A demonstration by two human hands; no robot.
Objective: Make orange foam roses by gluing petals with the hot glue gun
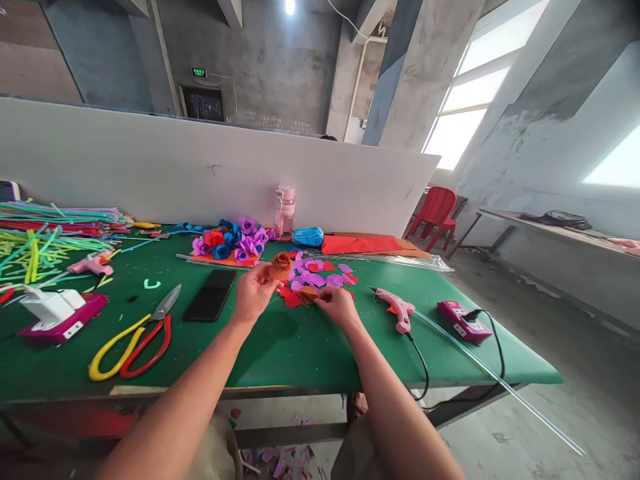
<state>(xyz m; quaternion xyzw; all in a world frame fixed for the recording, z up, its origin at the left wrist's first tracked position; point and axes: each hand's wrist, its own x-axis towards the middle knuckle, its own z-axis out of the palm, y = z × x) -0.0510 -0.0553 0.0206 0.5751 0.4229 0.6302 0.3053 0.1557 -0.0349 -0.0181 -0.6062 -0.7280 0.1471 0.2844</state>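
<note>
My left hand (254,288) is closed on an orange paper flower (281,266), held up over the middle of the green table. Just right of it, my right hand (337,307) pinches an orange petal (307,294) low over the loose petals. Purple petals (334,278) and red petals (293,300) lie scattered beyond and beside my fingers. Behind my left hand, finished purple, blue and red flowers (230,239) sit in a heap on orange paper. A pink glue gun (399,309) rests right of my right hand.
The green table (300,357) also bears scissors (145,333), a phone (210,295), a left power strip (65,323), a right power strip (464,322), pipe cleaners (55,233) and a clear rod (500,380). A pink bottle (285,212) stands before the white panel (200,167).
</note>
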